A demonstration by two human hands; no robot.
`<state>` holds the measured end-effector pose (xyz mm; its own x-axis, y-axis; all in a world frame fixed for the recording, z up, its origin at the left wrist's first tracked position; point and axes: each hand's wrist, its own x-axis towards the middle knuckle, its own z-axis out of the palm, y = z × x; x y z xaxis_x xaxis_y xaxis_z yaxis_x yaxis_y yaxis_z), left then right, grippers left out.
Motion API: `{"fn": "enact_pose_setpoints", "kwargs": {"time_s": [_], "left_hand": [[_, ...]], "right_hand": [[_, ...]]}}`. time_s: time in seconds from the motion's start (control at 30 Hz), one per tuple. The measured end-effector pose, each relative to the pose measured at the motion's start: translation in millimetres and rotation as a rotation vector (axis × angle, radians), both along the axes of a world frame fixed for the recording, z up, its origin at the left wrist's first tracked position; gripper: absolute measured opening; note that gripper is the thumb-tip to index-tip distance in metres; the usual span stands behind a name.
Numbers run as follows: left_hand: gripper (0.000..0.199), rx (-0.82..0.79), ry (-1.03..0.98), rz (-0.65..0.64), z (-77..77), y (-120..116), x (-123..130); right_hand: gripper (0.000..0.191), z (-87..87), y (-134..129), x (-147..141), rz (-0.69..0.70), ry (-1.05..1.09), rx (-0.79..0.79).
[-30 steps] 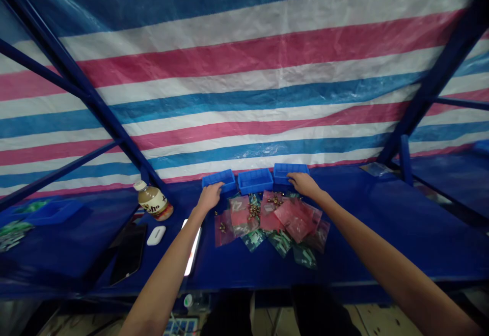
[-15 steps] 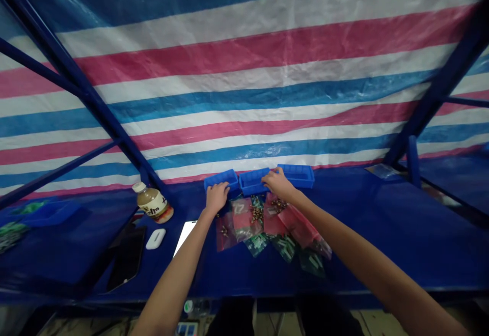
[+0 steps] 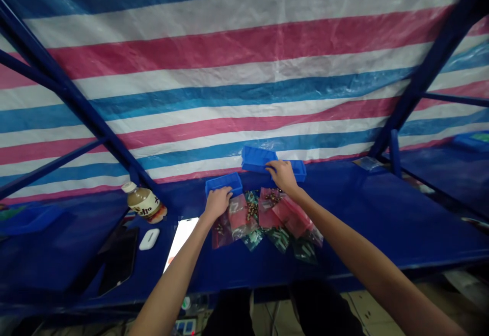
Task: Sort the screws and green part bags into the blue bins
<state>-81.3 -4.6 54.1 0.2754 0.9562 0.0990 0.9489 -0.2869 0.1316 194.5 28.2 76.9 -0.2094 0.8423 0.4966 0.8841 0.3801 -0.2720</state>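
My right hand [image 3: 282, 174] grips the near right corner of a blue tray [image 3: 257, 159], which is raised and tilted against the striped sheet. Another blue tray [image 3: 298, 170] lies behind that hand, partly hidden by it. At the left, my left hand [image 3: 219, 201] is closed on the front edge of a third blue tray [image 3: 224, 182] on the table. Just in front of the trays lie red bags [image 3: 237, 211] and green bags [image 3: 278, 239] in a pile, with small brass-coloured parts [image 3: 252, 210] among them.
On the blue table [image 3: 382, 214], left of my left arm, are a lit phone [image 3: 181, 239], a white case [image 3: 149, 239], a drink bottle [image 3: 145, 203] and a dark tablet [image 3: 119, 259]. Blue frame bars [image 3: 76, 102] slant up at both sides before the striped sheet [image 3: 244, 91].
The middle tray has been lifted and tipped back by my right hand, leaving a gap beside the left tray. The left tray has turned slightly. The whole view has shifted a little.
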Motion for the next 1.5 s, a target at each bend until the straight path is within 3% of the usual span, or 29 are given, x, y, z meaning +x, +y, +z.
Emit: {"fn": "enact_pose_setpoints", "kwargs": {"time_s": [0.13,0.27,0.5,0.7,0.87,1.1,1.33,1.5], "left_hand": [[0.03,-0.012,0.002,0.018,2.1,-19,-1],[0.031,0.004,0.012,0.128,1.5,-29,-7],[0.033,0.051,0.03,0.361,1.5,-23,-20],[0.033,0.057,0.014,0.321,-1.6,-17,-17],[0.035,0.044,0.008,0.264,-2.9,-11,-15],[0.033,-0.009,0.012,0.209,4.7,4,-27],[0.03,-0.029,0.001,0.161,3.8,1,-21],[0.031,-0.043,-0.01,0.161,3.1,-1,-18]], "right_hand": [[0.026,-3.7,2,-15,0.051,-0.063,-0.034],[0.025,-11.8,10,-37,0.067,-0.131,-0.063],[0.024,-21.5,16,-41,0.174,-0.259,-0.139],[0.024,-21.1,-4,-29,0.306,-0.317,-0.157],[0.023,-16.2,-8,-20,0.333,-0.312,-0.154],[0.024,-14.0,8,-21,0.253,-0.285,-0.143],[0.031,-15.4,8,-8,0.236,-0.246,-0.146],[0.045,-14.4,3,44,-0.057,-0.154,-0.128]]}}
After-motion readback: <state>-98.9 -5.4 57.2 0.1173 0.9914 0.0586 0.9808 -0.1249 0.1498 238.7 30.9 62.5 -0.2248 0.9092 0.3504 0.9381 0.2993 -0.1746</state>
